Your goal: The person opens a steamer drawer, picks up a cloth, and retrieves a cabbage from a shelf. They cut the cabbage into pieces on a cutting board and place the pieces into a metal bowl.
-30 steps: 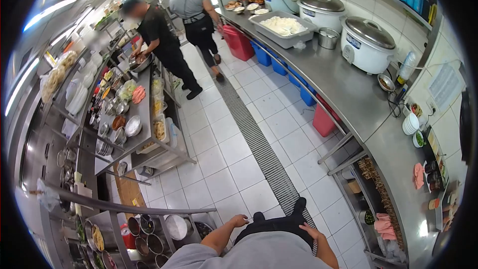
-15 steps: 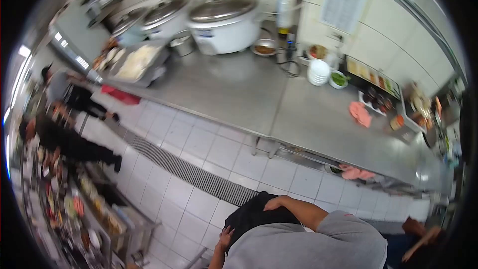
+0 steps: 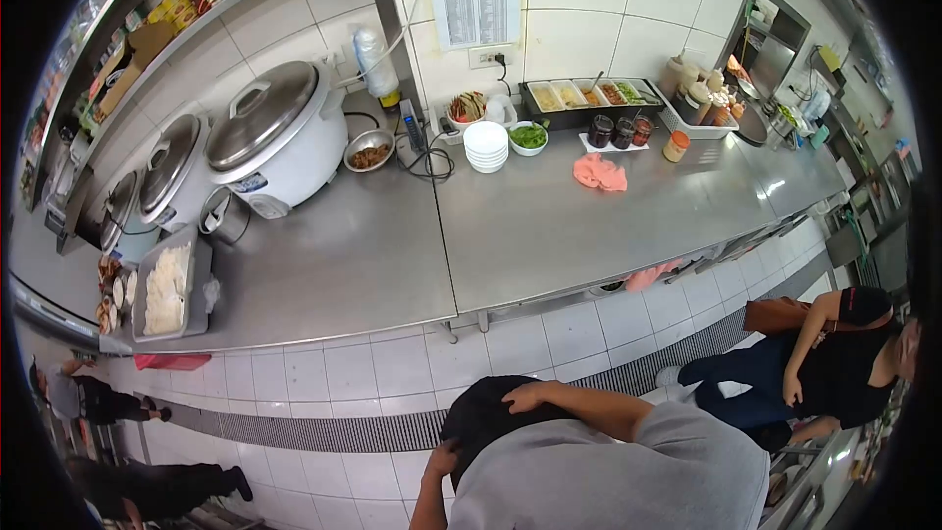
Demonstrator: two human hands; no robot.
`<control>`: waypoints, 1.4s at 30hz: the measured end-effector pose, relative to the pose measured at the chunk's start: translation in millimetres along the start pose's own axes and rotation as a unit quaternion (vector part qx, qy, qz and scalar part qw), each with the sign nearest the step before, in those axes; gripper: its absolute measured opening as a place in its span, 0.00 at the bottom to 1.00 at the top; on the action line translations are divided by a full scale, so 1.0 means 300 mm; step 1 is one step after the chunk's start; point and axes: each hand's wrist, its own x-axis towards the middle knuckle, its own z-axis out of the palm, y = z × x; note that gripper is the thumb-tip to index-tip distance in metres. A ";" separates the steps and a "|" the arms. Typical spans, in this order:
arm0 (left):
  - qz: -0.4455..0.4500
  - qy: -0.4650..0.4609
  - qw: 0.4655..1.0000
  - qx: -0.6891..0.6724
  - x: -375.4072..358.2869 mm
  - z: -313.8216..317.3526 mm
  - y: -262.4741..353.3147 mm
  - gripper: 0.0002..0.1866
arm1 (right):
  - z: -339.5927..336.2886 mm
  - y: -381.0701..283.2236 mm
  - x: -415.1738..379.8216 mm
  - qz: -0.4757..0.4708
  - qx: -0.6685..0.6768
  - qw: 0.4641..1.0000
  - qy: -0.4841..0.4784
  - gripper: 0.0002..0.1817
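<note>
Commercial kitchen with white wall tiles [image 3: 579, 39] and a long stainless-steel counter [image 3: 334, 285]. From my remote seat I list, left to right: one co-worker in a grey top [image 3: 64, 395]; a second co-worker in dark clothing [image 3: 182, 489]; a grey rectangular plastic tub [image 3: 200, 322] of white, rice-like food; a row of metal-lidded rice cookers [image 3: 294, 165], the nearest white and largest; a round metal bowl [image 3: 359, 168] of brown food. The wearer's left hand [image 3: 443, 456], laid against black cloth [image 3: 483, 414] at the waist; whether it pinches I cannot tell. Stacked white bowls [image 3: 486, 147] on the counter. The wearer's right hand [image 3: 525, 397], fingers slightly bent over the same cloth; grip unclear to me. A white bowl of green leaves [image 3: 530, 137]; a crumpled pink cloth [image 3: 600, 174]; three dark-filled glass jars [image 3: 623, 133]. Far right, a co-worker in a black top [image 3: 849, 373], a brown bag [image 3: 775, 315] beside them.
</note>
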 end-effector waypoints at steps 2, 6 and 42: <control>-0.026 0.070 0.993 -0.093 0.033 -0.134 0.094 0.29 | -0.089 -0.110 -0.102 0.009 -0.013 0.997 0.073 0.28; 0.008 0.172 0.970 -0.173 0.070 -0.358 0.262 0.24 | -0.275 -0.312 -0.223 -0.026 0.032 0.967 0.252 0.26; -0.329 0.261 0.824 -0.382 0.338 0.408 0.721 0.26 | -1.167 -0.454 0.452 -0.342 -0.283 0.811 0.380 0.36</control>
